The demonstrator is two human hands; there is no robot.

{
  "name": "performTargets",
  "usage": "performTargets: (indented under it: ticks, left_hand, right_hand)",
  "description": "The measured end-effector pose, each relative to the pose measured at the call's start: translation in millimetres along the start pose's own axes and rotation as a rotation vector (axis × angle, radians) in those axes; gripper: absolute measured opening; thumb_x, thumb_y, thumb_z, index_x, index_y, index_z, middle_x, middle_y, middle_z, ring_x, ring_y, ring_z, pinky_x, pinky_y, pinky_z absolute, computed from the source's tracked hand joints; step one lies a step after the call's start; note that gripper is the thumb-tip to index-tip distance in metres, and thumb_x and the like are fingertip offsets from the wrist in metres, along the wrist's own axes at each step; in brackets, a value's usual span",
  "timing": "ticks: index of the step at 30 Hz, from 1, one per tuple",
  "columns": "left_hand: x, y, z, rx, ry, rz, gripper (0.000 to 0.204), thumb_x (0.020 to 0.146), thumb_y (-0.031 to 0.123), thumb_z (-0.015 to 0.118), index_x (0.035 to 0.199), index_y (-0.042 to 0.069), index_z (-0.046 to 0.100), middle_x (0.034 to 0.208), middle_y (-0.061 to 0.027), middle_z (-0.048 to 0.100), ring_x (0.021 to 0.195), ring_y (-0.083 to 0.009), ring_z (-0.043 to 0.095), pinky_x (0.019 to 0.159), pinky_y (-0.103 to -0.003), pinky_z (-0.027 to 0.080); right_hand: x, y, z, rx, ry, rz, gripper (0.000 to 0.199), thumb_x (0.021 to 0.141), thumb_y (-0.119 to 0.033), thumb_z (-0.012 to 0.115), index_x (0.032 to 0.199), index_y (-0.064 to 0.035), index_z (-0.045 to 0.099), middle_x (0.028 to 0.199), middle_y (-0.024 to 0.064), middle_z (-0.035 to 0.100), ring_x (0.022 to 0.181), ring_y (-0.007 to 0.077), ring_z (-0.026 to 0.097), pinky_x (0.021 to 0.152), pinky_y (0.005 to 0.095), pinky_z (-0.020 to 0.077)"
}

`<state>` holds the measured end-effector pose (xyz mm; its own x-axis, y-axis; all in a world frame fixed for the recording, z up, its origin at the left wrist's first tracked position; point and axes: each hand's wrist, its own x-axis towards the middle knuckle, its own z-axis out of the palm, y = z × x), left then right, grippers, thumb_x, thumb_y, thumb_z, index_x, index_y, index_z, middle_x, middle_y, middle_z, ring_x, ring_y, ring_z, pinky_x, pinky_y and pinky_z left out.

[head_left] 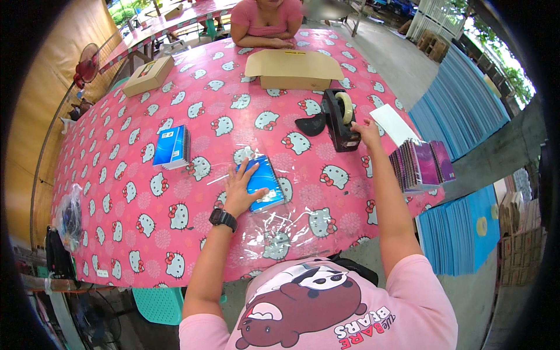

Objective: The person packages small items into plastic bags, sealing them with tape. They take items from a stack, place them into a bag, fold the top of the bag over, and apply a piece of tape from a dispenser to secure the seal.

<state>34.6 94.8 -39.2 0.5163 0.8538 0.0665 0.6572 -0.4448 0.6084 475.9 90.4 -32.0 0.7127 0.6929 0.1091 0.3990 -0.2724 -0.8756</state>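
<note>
My left hand [238, 189], with a black watch on the wrist, lies spread over a blue spiral notebook [265, 184]. A sheet of clear plastic film [256, 230] is spread under and around that notebook. My right hand [367, 130] is at the right side of a black tape dispenser [345, 137], below its roll of tape [344, 107]. Its fingers are bent together at the dispenser; whatever they pinch is too small to make out. To the left lies a small stack of blue spiral notebooks [172, 147].
Purple spiral notebooks [417, 165] stand stacked at the right edge, beside a white sheet [394, 123]. An open cardboard box [294, 81], a closed box [149, 76] and a black flat piece [310, 124] are on the pink table [116, 169]. Across it sits another person [267, 23].
</note>
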Motion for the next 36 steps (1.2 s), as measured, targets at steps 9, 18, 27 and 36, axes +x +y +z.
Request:
performTargets:
  ticks: [9,18,27,36]
  left_hand:
    - [-15.3,6.2,5.7,0.009,0.076,-0.093,0.079,0.067,0.051,0.072,0.137,0.031,0.040,0.151,0.0005,0.021,0.136,-0.0458,0.011,0.101,-0.069,0.011]
    - [-15.1,6.0,4.7,-0.041,0.060,-0.118,0.080,0.064,0.048,0.075,0.135,0.030,0.042,0.150,0.0009,0.022,0.136,-0.0447,0.012,0.102,-0.069,0.011]
    - [-2.4,4.8,-5.1,-0.066,0.047,-0.173,0.070,0.071,0.045,0.071,0.133,0.025,0.046,0.144,-0.0022,0.035,0.137,-0.0377,0.017,0.102,-0.068,0.010]
    - [-59.1,14.6,29.4,-0.693,0.586,-0.292,0.051,0.080,0.003,0.047,0.131,0.001,0.046,0.132,-0.0178,0.045,0.120,-0.0262,0.045,0.098,-0.038,0.037]
  right_hand:
    - [-78.6,-7.0,-2.9,0.515,0.142,-0.107,0.033,0.074,0.000,0.066,0.105,0.0013,0.053,0.074,0.0030,0.060,0.064,0.0100,0.056,0.053,0.0228,0.0439]
    - [-173.6,-114.5,118.1,0.344,-0.858,0.190,0.044,0.072,-0.019,0.075,0.102,0.0007,0.051,0.078,0.0094,0.062,0.068,0.0152,0.060,0.054,0.0271,0.0444]
    - [-182.0,-146.2,117.2,-0.664,-0.816,-0.396,0.067,0.056,-0.043,0.083,0.097,0.0024,0.057,0.092,0.0216,0.063,0.084,0.0350,0.063,0.073,0.0410,0.0501]
    - [-212.2,-67.5,77.5,0.346,-0.962,0.185,0.058,0.078,-0.006,0.065,0.131,-0.0039,0.040,0.099,0.0163,0.060,0.076,0.0166,0.062,0.056,0.0262,0.0510]
